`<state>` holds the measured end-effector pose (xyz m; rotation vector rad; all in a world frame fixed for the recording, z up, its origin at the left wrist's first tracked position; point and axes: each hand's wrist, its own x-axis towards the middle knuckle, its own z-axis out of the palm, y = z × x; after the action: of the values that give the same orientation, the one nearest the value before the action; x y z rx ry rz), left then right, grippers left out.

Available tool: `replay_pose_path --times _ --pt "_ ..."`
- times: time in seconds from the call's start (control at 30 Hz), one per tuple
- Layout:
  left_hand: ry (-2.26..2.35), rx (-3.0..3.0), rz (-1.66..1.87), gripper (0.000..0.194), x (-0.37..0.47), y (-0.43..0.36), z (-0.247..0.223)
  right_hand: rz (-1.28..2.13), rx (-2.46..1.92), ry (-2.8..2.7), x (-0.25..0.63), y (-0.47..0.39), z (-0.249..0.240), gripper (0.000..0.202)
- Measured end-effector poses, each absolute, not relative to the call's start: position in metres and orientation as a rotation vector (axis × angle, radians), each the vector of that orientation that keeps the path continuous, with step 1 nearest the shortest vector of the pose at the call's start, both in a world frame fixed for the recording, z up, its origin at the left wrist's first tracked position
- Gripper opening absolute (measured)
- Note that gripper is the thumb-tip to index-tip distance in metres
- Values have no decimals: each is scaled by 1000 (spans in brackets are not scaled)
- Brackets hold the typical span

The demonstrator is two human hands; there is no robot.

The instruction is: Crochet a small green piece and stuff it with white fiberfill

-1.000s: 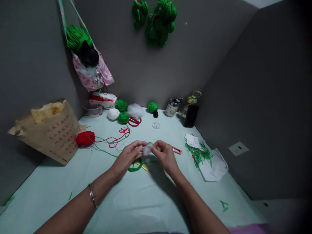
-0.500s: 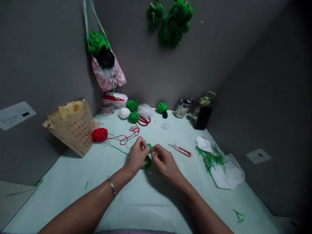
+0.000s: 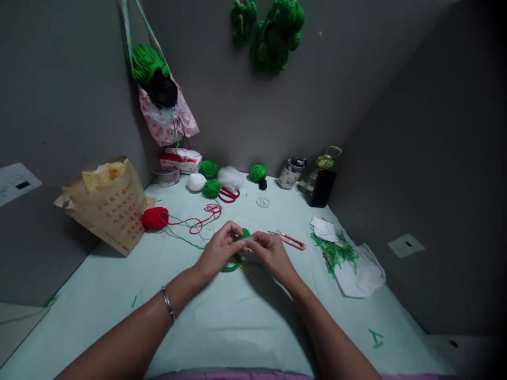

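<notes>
The left hand [image 3: 222, 245] and the right hand [image 3: 273, 256] meet just left of the snips [image 3: 292, 241], the orange-handled pair lying on the pale table cover [image 3: 253, 316]. Between them, also left of the snips, is a small green piece [image 3: 246, 233]. The left thumb and fingers are clamped on it. The right fingertips come together at its near right edge, where a small pale bit shows; I cannot tell whether they grip that bit, the piece or both.

Left of the snips and nearer the person, a green loop [image 3: 231, 268] lies under the left hand. Well to the left of the snips are a red ball of yarn [image 3: 156, 218] and, past it, an upright paper bag [image 3: 114, 206]. Beyond the snips, to the left, sit red-handled scissors [image 3: 228, 195], white stuffing [image 3: 231, 179] and a white ball of yarn [image 3: 196, 182]. Almost straight beyond the snips stands a tin [image 3: 289, 176]; beyond them to the right, a dark phone [image 3: 322, 188] leans upright. To the right of the snips, green yarn scraps [image 3: 336, 252] lie partly on a white cloth [image 3: 362, 274].
</notes>
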<state>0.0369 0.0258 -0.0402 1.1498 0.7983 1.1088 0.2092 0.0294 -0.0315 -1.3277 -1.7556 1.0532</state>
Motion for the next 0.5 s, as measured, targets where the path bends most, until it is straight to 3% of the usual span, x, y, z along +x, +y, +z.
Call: replay_pose_path --times 0.3,0.5 --pt "1059 1204 1336 24 44 30 -59 1071 -1265 -1774 189 12 -28 29" --pt "902 1242 1263 22 45 22 -47 1062 -1302 -1652 198 27 -33 38"
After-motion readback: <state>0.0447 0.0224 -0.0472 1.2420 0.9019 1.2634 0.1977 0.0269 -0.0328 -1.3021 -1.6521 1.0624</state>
